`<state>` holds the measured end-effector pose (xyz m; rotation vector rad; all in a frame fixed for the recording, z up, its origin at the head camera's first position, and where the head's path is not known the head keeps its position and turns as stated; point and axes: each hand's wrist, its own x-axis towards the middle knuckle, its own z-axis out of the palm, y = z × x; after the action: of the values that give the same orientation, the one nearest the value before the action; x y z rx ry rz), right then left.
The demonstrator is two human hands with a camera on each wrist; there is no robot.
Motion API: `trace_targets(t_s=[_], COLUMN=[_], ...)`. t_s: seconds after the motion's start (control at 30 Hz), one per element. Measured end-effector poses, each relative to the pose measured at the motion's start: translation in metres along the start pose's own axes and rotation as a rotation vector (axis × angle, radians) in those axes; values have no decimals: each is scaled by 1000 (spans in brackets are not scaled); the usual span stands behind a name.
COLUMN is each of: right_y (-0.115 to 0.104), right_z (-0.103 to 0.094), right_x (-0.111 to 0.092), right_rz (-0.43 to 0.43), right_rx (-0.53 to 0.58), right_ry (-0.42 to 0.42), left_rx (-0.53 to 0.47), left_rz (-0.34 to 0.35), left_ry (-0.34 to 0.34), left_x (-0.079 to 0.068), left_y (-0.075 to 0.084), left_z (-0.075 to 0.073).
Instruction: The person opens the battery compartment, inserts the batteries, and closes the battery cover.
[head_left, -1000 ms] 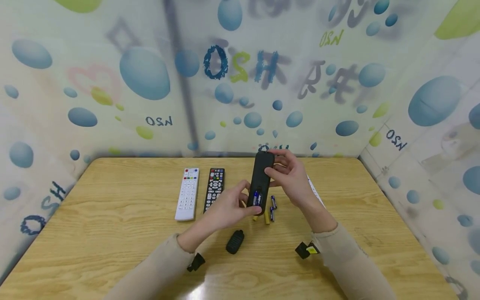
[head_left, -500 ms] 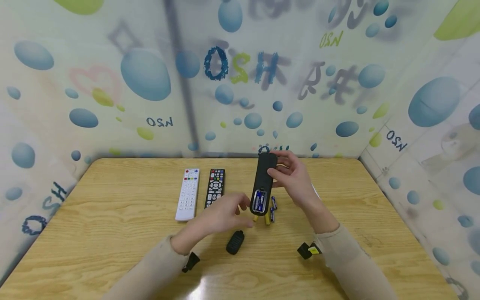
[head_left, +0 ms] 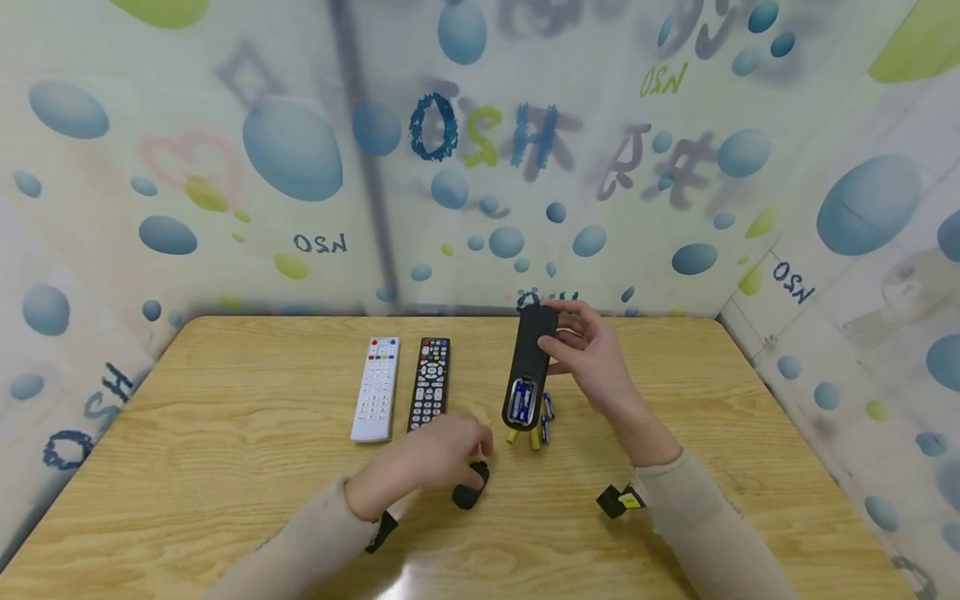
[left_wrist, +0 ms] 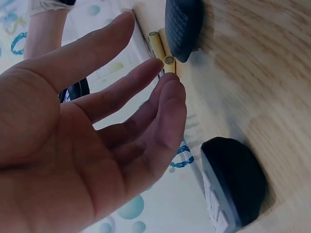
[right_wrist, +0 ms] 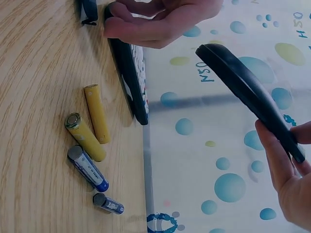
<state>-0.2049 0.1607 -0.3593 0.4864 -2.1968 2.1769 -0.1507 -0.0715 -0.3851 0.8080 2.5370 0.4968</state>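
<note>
My right hand (head_left: 596, 362) grips a black remote control (head_left: 534, 346) near its upper end, back side facing me. Its battery compartment is uncovered, with blue batteries (head_left: 521, 401) inside. My left hand (head_left: 438, 454) reaches over a small black battery cover (head_left: 467, 497) lying on the table. In the left wrist view the cover (left_wrist: 183, 29) sits beyond the fingertips, apart from them, and the loosely bent fingers hold nothing. Yellow batteries (right_wrist: 97, 114) and blue batteries (right_wrist: 87, 167) lie loose on the table below the held remote.
A white remote (head_left: 375, 392) and a black remote with coloured buttons (head_left: 430, 375) lie side by side, left of centre. The left hand partly hides the black one's lower end. A patterned wall (head_left: 630, 208) stands behind the wooden table (head_left: 240, 417).
My left hand has let go of the remote's lower end and moved down and left to the cover. The right hand keeps the remote, shifted slightly right, and the compartment is now fully visible.
</note>
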Motion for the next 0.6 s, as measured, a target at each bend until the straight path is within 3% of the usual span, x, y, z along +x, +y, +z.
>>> trace_targets(t_s=[0.6], right_y=[0], right_z=[2], right_x=[0], right_rz=[-9], right_rx=[10], right_ry=[3], left_rx=[30], left_rz=[9], left_ry=[-17], left_x=[4], left_y=[0], left_z=[8])
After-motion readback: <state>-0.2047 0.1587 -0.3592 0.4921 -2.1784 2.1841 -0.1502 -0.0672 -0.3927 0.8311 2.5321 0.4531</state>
